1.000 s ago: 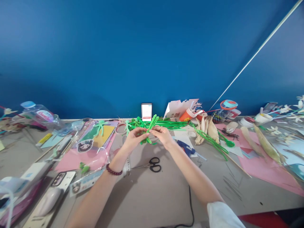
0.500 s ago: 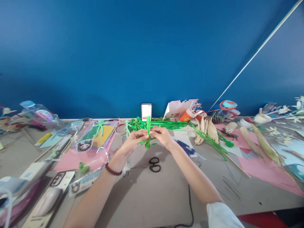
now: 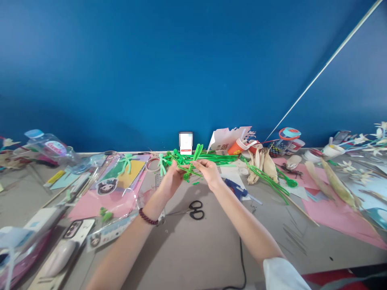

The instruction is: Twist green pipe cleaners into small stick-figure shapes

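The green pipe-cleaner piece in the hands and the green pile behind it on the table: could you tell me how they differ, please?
The green pipe-cleaner piece is held above the table between the left hand and the right hand; the green pile lies flat on the table. The piece is twisted into a short bundle with ends sticking up; the pile's stems lie mostly long and straight. Both are the same bright green and fuzzy.
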Action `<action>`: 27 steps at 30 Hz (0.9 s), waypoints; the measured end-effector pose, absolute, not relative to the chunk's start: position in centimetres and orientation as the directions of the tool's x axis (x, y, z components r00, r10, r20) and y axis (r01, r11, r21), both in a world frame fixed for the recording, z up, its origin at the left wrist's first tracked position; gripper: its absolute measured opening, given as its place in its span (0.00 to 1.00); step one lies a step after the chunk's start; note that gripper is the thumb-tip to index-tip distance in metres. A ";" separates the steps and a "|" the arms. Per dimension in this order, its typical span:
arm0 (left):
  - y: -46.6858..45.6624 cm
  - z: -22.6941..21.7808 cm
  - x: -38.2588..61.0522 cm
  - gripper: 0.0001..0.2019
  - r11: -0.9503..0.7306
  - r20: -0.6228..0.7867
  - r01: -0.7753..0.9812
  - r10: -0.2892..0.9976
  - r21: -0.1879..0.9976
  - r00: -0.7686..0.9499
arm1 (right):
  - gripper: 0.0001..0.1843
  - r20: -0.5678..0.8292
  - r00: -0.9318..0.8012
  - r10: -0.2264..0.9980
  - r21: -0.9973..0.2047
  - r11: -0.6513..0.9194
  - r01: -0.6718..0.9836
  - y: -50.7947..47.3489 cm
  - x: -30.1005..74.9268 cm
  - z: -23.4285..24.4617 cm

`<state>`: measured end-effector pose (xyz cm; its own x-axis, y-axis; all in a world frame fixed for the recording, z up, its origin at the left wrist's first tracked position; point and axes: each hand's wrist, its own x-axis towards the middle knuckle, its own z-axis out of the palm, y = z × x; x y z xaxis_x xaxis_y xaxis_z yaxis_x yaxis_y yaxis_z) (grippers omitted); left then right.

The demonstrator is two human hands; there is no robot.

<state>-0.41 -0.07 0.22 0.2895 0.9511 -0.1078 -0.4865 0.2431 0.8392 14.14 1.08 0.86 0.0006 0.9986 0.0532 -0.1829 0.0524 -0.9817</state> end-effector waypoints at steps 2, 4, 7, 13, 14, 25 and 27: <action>-0.3 -0.2 -0.1 0.10 0.174 -0.088 -0.453 0.975 0.874 0.206 | 0.15 0.059 0.027 0.998 -0.983 0.062 -0.172 0.8 13.7 0.8; -0.4 -0.5 0.1 0.06 0.188 -0.110 -0.475 0.976 0.860 0.187 | 0.13 0.083 0.002 0.997 -0.979 0.082 -0.187 0.7 13.3 0.7; -0.7 -0.5 0.1 0.04 0.297 -0.171 -0.585 0.950 0.754 0.263 | 0.14 0.133 -0.140 0.981 -0.967 0.098 -0.235 0.9 13.6 0.4; -1.9 0.9 0.3 0.04 0.557 -0.192 -0.622 0.809 0.550 0.555 | 0.15 0.174 -0.355 0.919 -0.958 0.074 -0.278 1.3 15.0 -0.4; -2.0 1.1 0.4 0.04 0.572 -0.187 -0.613 0.796 0.545 0.576 | 0.15 0.174 -0.347 0.922 -0.957 0.076 -0.280 1.2 15.0 -0.4; -0.7 0.4 0.0 0.24 -0.187 0.198 -0.129 0.977 0.974 0.081 | 0.16 0.076 0.039 0.996 -0.958 0.084 -0.275 2.0 14.5 0.1; -1.0 0.5 0.2 0.25 -0.304 0.304 -0.020 0.946 0.952 0.115 | 0.15 0.055 0.065 0.996 -0.959 0.071 -0.275 1.7 14.1 0.1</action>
<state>0.17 -0.96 0.50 0.1147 0.9457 0.3043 -0.0201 -0.3040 0.9524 14.15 1.73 0.13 0.0650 0.9964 0.0546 -0.2748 0.0705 -0.9589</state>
